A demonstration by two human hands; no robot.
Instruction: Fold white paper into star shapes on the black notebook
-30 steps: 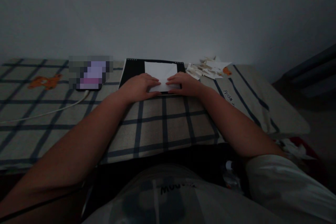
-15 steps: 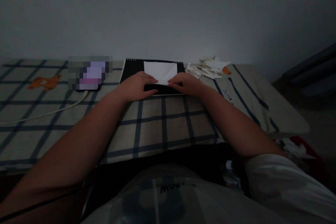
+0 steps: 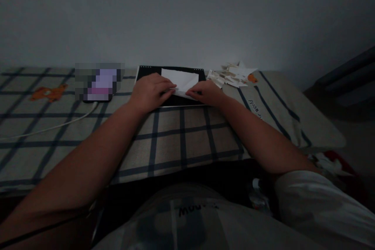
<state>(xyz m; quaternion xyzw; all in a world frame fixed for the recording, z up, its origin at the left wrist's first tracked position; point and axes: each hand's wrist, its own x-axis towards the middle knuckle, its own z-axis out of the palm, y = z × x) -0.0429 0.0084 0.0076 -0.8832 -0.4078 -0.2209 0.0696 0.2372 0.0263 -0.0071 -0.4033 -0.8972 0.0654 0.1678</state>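
A white sheet of paper (image 3: 181, 79) lies on a black board with punched holes along its far edge (image 3: 146, 71). The paper's near edge looks folded into a narrow strip. My left hand (image 3: 154, 90) is closed at the left end of that strip, thumb and fingers pinching it. At the strip's right part, my right hand (image 3: 205, 91) pinches the paper between thumb and fingers. Both hands rest low over the board.
A phone (image 3: 101, 84) with a white cable (image 3: 67, 123) lies left of the board, beyond it an orange cut-out shape (image 3: 49, 93). White paper scraps (image 3: 231, 76) are heaped at the right. A checked cloth (image 3: 172, 136) covers the table; a wall stands behind. A bottle (image 3: 259, 195) is below the edge.
My left thumb has come up from the board to the paper's folded edge, closing the hand. The paper's near edge has tilted slightly, and my right hand has shifted a little left.
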